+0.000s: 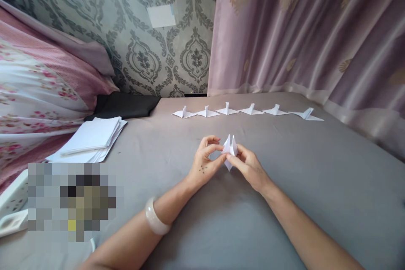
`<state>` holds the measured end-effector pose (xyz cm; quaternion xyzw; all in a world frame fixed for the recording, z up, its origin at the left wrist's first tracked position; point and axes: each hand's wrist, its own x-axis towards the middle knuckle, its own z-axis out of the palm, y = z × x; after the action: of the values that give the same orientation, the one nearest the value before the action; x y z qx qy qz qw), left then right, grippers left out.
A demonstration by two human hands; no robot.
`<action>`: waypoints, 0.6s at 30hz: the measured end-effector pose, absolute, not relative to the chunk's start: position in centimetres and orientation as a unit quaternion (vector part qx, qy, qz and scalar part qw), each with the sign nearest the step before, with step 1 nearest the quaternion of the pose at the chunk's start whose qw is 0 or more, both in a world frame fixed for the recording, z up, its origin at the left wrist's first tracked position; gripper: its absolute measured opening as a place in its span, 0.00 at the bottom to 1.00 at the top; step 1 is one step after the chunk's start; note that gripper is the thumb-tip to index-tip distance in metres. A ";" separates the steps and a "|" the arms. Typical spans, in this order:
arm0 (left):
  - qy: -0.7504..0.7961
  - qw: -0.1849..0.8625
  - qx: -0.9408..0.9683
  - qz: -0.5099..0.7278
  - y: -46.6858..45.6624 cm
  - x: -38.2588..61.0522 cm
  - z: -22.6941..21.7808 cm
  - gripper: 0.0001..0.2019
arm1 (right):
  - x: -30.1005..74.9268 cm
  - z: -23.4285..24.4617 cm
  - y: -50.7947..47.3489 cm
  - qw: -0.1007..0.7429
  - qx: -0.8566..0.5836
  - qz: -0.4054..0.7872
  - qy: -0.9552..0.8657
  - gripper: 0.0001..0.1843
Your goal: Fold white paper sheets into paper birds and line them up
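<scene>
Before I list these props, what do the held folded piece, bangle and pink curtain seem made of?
Folded piece: thin matte paper, judging by its crisp creases.
Bangle: glossy stone or plastic perhaps, from its smooth highlights.
Pink curtain: probably satiny fabric, sheen along its folds.

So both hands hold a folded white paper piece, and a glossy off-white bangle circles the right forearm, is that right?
Not quite: the glossy off-white bangle circles the left forearm, as the head view shows. The rest is right: the left hand and right hand both hold the folded white paper piece.
</scene>
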<state>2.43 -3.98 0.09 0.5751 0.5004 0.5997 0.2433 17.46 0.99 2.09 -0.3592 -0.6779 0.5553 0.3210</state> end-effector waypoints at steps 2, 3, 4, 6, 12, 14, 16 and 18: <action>0.475 0.311 0.558 0.605 -3.8 2.3 0.0 0.08 | 17.5 2.2 1.1 0.315 -0.359 0.552 -0.683 0.11; 0.464 0.344 0.543 0.610 -3.7 2.3 -0.1 0.09 | 17.5 2.2 1.1 0.315 -0.363 0.547 -0.685 0.11; 0.457 0.369 0.524 0.617 -3.6 2.3 -0.3 0.09 | 17.6 2.1 1.2 0.318 -0.365 0.544 -0.685 0.11; 0.452 0.402 0.483 0.633 -3.4 2.4 -0.6 0.11 | 17.5 1.9 1.3 0.331 -0.363 0.548 -0.676 0.10; 0.416 0.458 0.409 0.671 -3.3 2.8 -0.1 0.18 | 17.5 1.4 1.5 0.337 -0.344 0.583 -0.654 0.13; 0.417 0.485 0.415 0.647 -3.5 2.7 0.2 0.18 | 17.6 1.4 1.6 0.329 -0.342 0.584 -0.658 0.14; 0.423 0.509 0.418 0.623 -3.7 2.6 0.4 0.17 | 17.8 1.5 1.7 0.322 -0.342 0.582 -0.664 0.14; 0.428 0.520 0.418 0.610 -3.8 2.5 0.5 0.16 | 17.9 1.6 1.7 0.312 -0.336 0.577 -0.676 0.14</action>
<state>2.51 -3.84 0.55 0.4182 0.4276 0.6098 0.5200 17.89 1.75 1.57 -0.3357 -0.6756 0.5774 0.3122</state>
